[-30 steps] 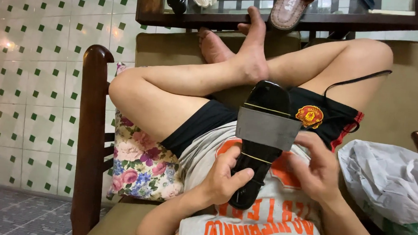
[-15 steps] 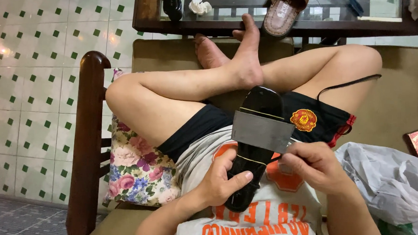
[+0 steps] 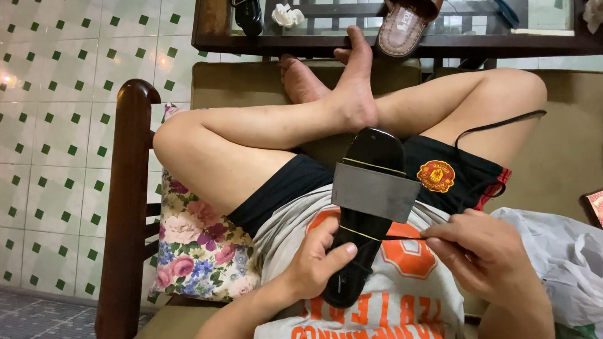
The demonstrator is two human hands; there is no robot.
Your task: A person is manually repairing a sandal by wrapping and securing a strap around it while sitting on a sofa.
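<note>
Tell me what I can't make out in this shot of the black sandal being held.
Head view only:
- Right hand: its fingertips curl under, so any small thing pinched there is hidden.
- Black sandal: the left hand covers part of its heel end.
- Grey strap: how it joins the sole is too small to tell.
- White plastic bag: cut off by the right edge.

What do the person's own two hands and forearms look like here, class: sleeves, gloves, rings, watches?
Both the left hand and the right hand are bare, with no gloves, rings or watch showing. The forearms are uncovered; no sleeve reaches them.
</note>
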